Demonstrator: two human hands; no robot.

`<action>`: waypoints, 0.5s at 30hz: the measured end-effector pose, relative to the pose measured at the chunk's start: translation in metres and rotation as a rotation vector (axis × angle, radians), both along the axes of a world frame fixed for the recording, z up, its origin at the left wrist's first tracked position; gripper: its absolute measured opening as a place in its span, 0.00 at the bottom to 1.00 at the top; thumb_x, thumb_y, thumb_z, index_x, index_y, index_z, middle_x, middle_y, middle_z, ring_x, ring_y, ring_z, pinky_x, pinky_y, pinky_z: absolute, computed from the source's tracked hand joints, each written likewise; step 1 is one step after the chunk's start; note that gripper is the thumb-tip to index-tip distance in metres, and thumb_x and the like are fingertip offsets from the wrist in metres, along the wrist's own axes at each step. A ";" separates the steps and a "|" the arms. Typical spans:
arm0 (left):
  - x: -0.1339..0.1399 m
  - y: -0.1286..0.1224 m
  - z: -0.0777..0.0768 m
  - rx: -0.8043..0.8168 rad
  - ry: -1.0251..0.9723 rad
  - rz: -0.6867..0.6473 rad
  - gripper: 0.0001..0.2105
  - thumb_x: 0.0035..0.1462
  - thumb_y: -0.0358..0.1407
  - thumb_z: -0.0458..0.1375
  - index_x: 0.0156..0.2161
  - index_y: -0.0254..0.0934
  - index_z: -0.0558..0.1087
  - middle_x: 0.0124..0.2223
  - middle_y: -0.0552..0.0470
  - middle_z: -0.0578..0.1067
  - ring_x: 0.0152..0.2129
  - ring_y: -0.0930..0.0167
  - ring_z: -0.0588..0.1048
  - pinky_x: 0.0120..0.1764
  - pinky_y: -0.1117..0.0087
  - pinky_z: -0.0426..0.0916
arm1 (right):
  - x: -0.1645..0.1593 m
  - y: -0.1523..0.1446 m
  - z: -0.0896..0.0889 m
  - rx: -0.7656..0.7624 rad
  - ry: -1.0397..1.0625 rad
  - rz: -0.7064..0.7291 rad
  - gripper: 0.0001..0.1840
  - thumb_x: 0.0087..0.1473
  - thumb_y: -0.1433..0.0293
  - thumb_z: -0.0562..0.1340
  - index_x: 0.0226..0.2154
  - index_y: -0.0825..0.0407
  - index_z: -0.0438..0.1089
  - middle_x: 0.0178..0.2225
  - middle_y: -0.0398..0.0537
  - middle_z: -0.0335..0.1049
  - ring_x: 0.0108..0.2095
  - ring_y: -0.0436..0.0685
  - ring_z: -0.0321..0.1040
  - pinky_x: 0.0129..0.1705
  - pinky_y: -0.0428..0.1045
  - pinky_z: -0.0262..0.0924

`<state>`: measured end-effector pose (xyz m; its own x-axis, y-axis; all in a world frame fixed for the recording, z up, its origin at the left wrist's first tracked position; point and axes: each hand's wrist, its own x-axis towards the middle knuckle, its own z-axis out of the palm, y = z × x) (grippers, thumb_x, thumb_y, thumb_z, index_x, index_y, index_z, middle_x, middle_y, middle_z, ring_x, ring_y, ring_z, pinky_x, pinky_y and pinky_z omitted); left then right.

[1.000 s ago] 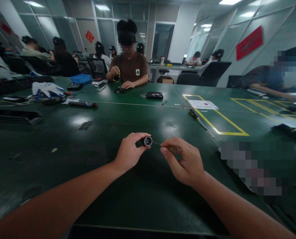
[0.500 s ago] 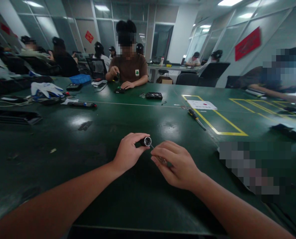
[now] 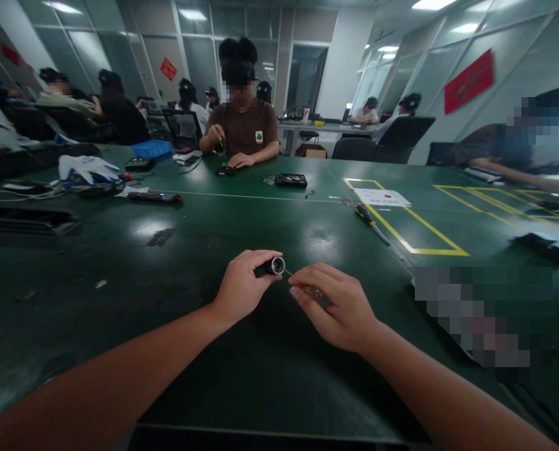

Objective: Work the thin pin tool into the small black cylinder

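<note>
In the head view, my left hand (image 3: 245, 282) grips a short black cylinder (image 3: 276, 265) between thumb and fingers. Its round silver-rimmed end faces me and shows small details inside. My right hand (image 3: 335, 304) is closed around the clear handle of a small screwdriver (image 3: 313, 292). The thin metal shaft points up and left to the rim of the cylinder; whether its tip touches there is too small to tell. Both hands are held above the green table (image 3: 241, 388), and the palm of the right hand hides part of the handle.
A yellow-black screwdriver (image 3: 372, 224) lies beyond my right hand, by a white paper (image 3: 385, 198) and yellow tape. Far left are white gloves (image 3: 87, 169), a pen-like black tool (image 3: 153, 197) and a black tray (image 3: 28, 220). A co-worker (image 3: 244, 128) sits opposite, handling a small device.
My right hand has shifted slightly right, and its fingers have loosened and rolled a little on the screwdriver handle. The left hand and the cylinder stay nearly still.
</note>
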<state>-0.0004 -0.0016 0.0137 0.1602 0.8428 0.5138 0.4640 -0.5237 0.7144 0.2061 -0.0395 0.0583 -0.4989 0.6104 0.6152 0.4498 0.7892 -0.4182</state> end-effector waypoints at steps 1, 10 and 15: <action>0.000 0.000 0.000 -0.002 0.002 0.002 0.18 0.52 0.24 0.68 0.48 0.42 0.80 0.48 0.50 0.83 0.47 0.63 0.79 0.53 0.55 0.72 | 0.001 0.001 -0.001 -0.032 0.028 -0.037 0.06 0.63 0.72 0.62 0.42 0.50 0.74 0.35 0.48 0.78 0.34 0.55 0.75 0.38 0.51 0.69; -0.001 0.002 -0.003 -0.043 0.000 0.010 0.20 0.50 0.23 0.70 0.49 0.42 0.80 0.49 0.49 0.82 0.47 0.62 0.79 0.53 0.56 0.72 | 0.002 0.006 -0.003 -0.069 0.042 -0.058 0.06 0.63 0.71 0.62 0.41 0.50 0.75 0.34 0.48 0.79 0.32 0.55 0.76 0.36 0.51 0.70; -0.002 0.001 0.001 -0.006 0.003 0.018 0.19 0.51 0.23 0.68 0.48 0.43 0.80 0.48 0.50 0.82 0.47 0.62 0.79 0.53 0.55 0.72 | 0.001 0.004 -0.003 -0.113 0.050 -0.062 0.07 0.63 0.70 0.62 0.42 0.49 0.75 0.35 0.47 0.80 0.33 0.55 0.76 0.38 0.51 0.70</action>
